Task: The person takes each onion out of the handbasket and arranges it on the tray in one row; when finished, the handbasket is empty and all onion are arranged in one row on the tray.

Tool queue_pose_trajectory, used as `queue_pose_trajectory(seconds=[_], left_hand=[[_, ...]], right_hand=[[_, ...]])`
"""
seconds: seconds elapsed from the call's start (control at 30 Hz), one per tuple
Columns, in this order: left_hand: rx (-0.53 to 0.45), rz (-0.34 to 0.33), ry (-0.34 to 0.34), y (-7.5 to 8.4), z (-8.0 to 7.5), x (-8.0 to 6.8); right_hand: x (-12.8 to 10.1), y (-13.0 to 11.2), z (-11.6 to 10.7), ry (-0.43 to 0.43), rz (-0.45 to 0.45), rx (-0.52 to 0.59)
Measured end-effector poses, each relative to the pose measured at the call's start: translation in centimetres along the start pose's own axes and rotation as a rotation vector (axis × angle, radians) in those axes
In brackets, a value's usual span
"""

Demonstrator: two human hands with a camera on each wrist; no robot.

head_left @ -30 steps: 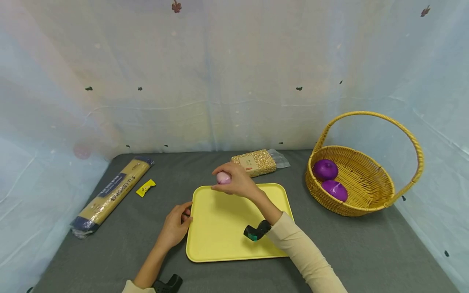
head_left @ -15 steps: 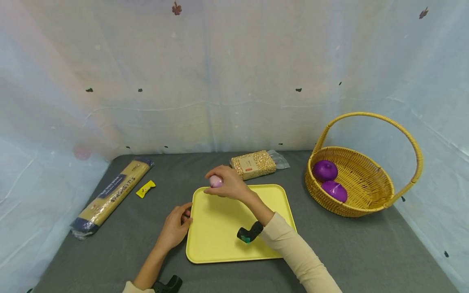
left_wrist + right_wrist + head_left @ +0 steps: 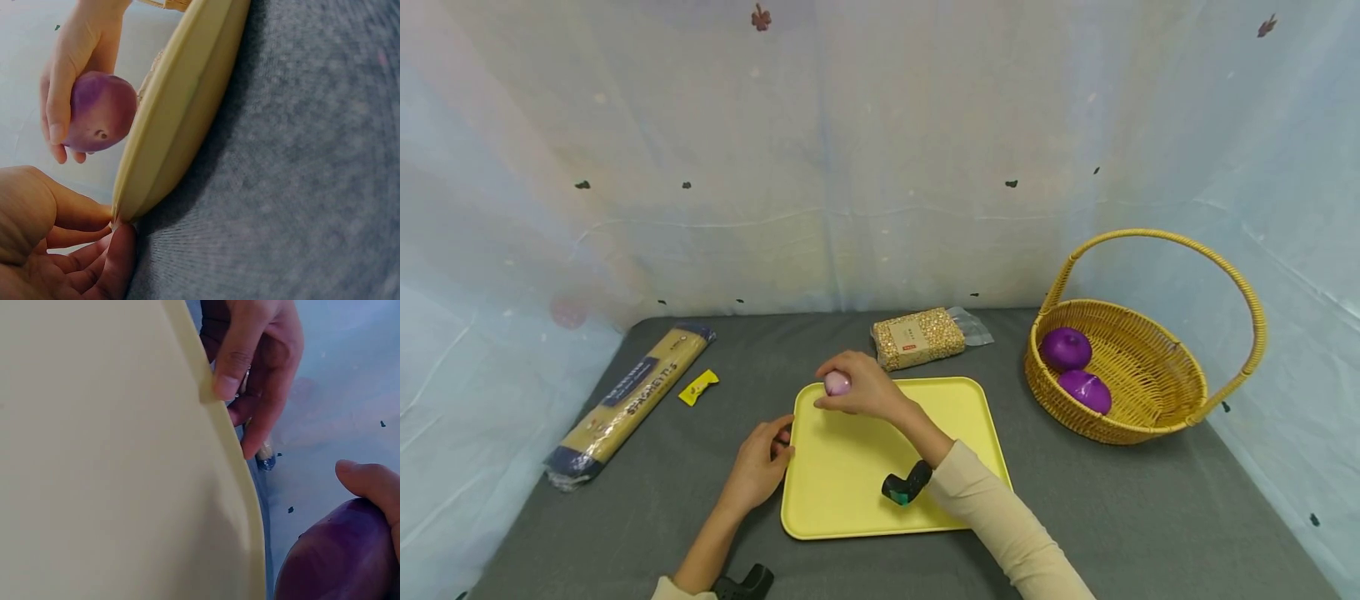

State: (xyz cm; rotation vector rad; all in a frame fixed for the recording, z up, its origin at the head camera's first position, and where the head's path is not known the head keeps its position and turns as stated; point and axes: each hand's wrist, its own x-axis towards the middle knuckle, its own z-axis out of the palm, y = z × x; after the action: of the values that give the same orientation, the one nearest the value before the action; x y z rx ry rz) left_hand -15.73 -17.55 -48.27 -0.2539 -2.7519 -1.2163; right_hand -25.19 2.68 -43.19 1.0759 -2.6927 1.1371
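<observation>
**Head view: onion lowered toward the tray corner**

Head view shows the right hand (image 3: 861, 387) with fingers curled around a purple onion (image 3: 837, 382), now lower and further left than one second ago, just above the far left corner of the yellow tray (image 3: 850, 492). It seems close to being set down. The left hand (image 3: 758, 467) pinches the tray's left edge.
</observation>
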Motion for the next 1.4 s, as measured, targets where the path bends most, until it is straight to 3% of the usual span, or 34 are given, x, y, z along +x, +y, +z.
queue_pose_trajectory(seconds=[1.4], left_hand=[[0.005,0.019,0.019,0.0,0.1,-0.1]], right_hand=[[-0.1,0.8,1.9,-0.033,-0.002,-0.045]])
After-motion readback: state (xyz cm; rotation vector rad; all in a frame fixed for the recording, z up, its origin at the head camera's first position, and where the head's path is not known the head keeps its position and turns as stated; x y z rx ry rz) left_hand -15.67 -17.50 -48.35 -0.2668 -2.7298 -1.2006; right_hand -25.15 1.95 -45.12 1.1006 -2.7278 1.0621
